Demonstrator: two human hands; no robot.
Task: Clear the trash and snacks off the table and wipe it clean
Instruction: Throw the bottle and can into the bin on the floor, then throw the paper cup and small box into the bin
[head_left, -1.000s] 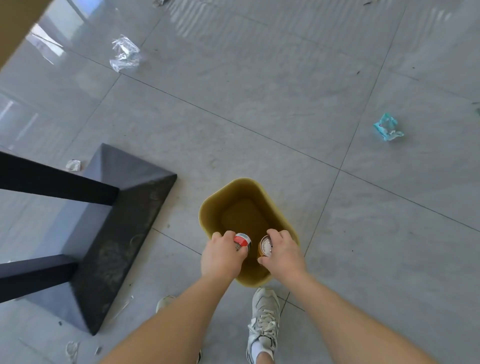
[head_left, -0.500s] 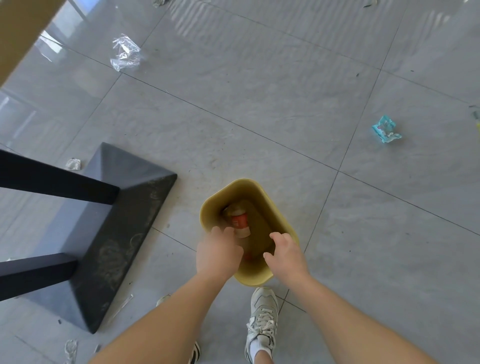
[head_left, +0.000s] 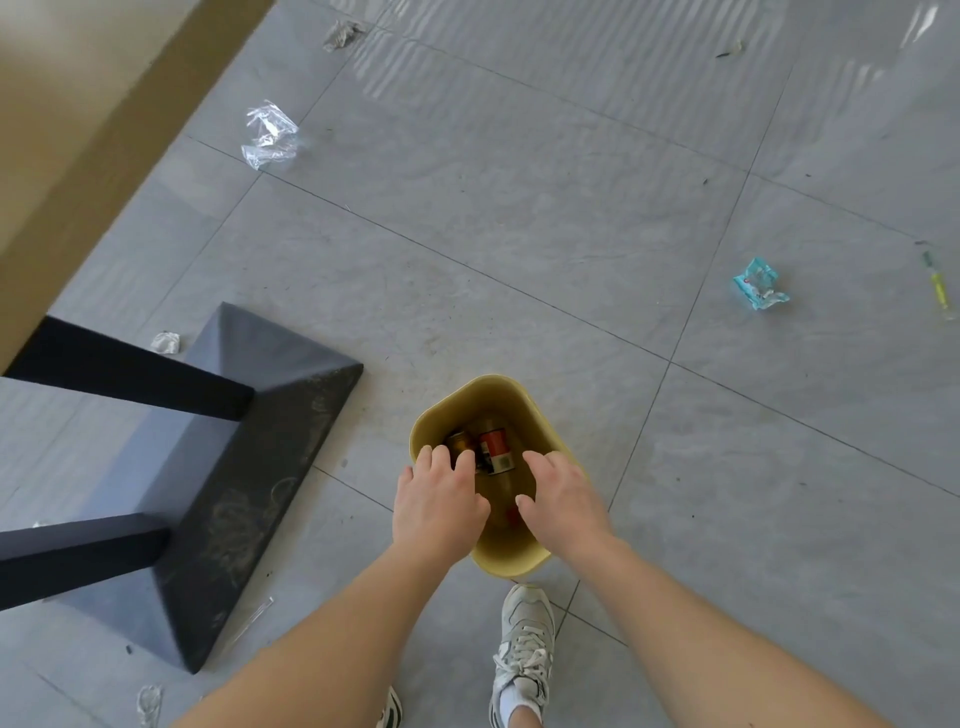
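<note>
Two labelled metal cans (head_left: 496, 451) lie in the yellow plastic bin (head_left: 524, 395). Left of the bin stands the bench's dark pyramid base (head_left: 249, 467). Well right lies a crumpled teal wrapper (head_left: 759, 285), and behind-left, crumpled clear plastic (head_left: 270, 136).

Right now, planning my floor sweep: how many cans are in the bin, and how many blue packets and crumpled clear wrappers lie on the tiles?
Cans in the yellow bin: 2, a gold can and a red can
Blue packet: 1
Crumpled clear wrapper: 1
Total: 4
</note>
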